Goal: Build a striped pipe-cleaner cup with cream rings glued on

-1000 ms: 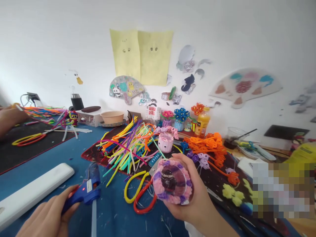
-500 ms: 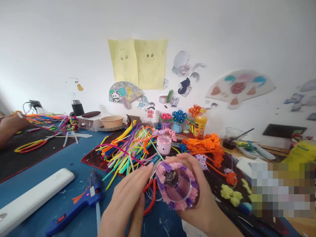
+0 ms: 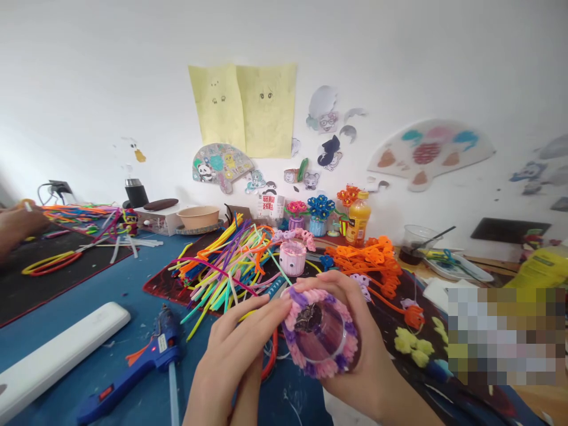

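My right hand (image 3: 368, 361) is wrapped round a clear plastic cup (image 3: 320, 338) covered in pink and purple pipe cleaners, its open mouth turned toward me. My left hand (image 3: 233, 361) presses its fingertips against the cup's left rim, fingers held together. A blue glue gun (image 3: 133, 370) lies on the blue table (image 3: 133, 284) to the left of my hands, apart from them.
A heap of coloured pipe cleaners (image 3: 226, 260) and a small pink cup (image 3: 293, 257) lie behind the hands. Orange pipe-cleaner shapes (image 3: 373, 260) and an orange bottle (image 3: 358, 222) sit further right. A white bar (image 3: 57, 349) lies at left. Another person's hand (image 3: 15, 228) works at far left.
My left hand let go of the glue gun, left it lying on the table, and moved right to touch the cup's rim. My right hand kept the cup.
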Demonstrator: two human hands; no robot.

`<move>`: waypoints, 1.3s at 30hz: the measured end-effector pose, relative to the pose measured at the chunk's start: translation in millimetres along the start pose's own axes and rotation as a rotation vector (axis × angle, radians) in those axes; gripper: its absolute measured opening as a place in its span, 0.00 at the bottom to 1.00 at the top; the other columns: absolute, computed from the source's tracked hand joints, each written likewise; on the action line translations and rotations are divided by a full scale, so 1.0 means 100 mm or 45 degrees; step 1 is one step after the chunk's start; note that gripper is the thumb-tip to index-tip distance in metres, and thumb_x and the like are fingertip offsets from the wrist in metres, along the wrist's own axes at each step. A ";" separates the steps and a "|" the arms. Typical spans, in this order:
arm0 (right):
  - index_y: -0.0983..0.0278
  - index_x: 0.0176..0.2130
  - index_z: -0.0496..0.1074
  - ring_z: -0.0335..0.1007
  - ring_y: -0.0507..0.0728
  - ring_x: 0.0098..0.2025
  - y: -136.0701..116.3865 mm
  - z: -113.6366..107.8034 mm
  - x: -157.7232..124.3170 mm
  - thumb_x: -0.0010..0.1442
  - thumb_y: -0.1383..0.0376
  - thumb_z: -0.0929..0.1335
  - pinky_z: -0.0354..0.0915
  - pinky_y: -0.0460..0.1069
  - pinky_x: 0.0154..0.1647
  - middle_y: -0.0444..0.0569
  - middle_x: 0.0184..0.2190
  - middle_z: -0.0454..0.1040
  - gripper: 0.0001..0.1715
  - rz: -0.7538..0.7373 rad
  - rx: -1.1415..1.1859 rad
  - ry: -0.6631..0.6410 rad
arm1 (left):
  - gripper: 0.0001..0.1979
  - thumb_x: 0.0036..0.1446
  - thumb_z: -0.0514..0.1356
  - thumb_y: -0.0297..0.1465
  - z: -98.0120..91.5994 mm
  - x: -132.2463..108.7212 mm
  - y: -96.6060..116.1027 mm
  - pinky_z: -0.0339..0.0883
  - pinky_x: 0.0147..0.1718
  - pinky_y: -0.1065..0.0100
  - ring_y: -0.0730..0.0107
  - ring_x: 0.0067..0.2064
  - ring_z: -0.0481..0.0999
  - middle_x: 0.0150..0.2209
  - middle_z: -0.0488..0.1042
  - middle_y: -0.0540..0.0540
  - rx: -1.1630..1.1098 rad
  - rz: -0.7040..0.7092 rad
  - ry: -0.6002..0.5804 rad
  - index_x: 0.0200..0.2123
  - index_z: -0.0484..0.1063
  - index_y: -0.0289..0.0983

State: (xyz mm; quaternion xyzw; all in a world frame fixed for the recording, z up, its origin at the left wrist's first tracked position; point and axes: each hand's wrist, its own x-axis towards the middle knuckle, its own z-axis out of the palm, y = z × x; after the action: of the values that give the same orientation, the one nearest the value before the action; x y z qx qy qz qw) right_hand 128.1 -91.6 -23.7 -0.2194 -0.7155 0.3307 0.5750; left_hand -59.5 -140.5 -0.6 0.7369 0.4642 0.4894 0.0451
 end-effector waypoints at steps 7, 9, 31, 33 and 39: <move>0.52 0.60 0.55 0.70 0.59 0.57 0.00 -0.02 -0.01 0.44 0.79 0.71 0.66 0.51 0.60 0.49 0.55 0.70 0.50 0.026 0.008 -0.022 | 0.23 0.63 0.52 0.25 -0.06 0.00 -0.05 0.72 0.52 0.61 0.59 0.57 0.72 0.56 0.75 0.52 0.046 0.075 -0.082 0.57 0.70 0.51; 0.52 0.60 0.55 0.69 0.58 0.57 -0.01 -0.02 0.00 0.44 0.79 0.71 0.66 0.51 0.60 0.49 0.55 0.70 0.49 0.028 0.017 -0.026 | 0.23 0.63 0.53 0.25 -0.06 0.00 -0.04 0.72 0.52 0.62 0.59 0.56 0.73 0.56 0.75 0.51 0.028 0.079 -0.090 0.57 0.70 0.50; 0.48 0.59 0.61 0.74 0.64 0.48 0.08 -0.11 -0.03 0.40 0.68 0.77 0.71 0.54 0.45 0.49 0.50 0.74 0.51 0.477 0.878 -0.017 | 0.18 0.65 0.55 0.35 0.07 0.14 -0.03 0.65 0.56 0.60 0.58 0.59 0.71 0.57 0.74 0.51 -0.166 -0.207 -0.035 0.57 0.69 0.52; 0.50 0.59 0.63 0.75 0.65 0.47 0.09 -0.16 -0.02 0.38 0.64 0.77 0.71 0.57 0.45 0.49 0.49 0.76 0.50 0.665 1.095 -0.002 | 0.20 0.65 0.54 0.40 0.18 0.22 0.00 0.64 0.58 0.57 0.55 0.60 0.69 0.59 0.72 0.48 -0.415 -0.301 -0.185 0.59 0.68 0.49; 0.56 0.49 0.75 0.74 0.70 0.49 0.06 -0.26 0.11 0.41 0.60 0.70 0.67 0.66 0.51 0.51 0.43 0.80 0.33 0.869 1.333 0.133 | 0.22 0.58 0.61 0.44 0.48 0.45 0.12 0.71 0.48 0.63 0.58 0.51 0.76 0.51 0.77 0.45 -0.939 -0.413 -0.317 0.54 0.69 0.44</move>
State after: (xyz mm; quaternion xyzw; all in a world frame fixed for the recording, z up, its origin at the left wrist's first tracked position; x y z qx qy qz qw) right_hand 150.2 -74.4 -17.4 -0.1406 -0.3192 0.7911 0.5025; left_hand -11.0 -95.3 11.4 0.6422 0.3590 0.5165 0.4381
